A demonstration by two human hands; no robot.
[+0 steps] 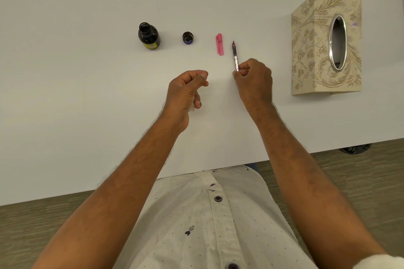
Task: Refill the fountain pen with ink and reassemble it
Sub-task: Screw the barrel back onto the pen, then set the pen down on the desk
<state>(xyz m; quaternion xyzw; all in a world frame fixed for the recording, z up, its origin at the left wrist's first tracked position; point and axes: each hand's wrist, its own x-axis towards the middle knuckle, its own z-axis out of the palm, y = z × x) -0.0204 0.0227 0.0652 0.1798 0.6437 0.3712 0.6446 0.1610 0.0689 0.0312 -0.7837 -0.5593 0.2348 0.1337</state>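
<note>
A white table [65, 94] fills most of the view, with a strip of grey-brown carpet [349, 170] below its near edge. On the far side of the table stands an open ink bottle [149, 36], its dark neck uncovered, and its cap [188, 38] sits apart to the right, open side up. Further right lies a pink pen cap [219, 47] with its clip along the left side. Just beside it is the pen's inner section [235, 54] (a clear tube with a dark nib pointing away from the person), its near end pinched by the curled fingers of the right hand [253, 79]. The left hand [185, 91] hovers over the table well to the left of the right one, fingers curled with thumb against forefinger; a small pale piece shows beneath it, but whether the hand grips it cannot be told. A patterned tissue box [317, 46] stands at the right, well apart from the pen.
</note>
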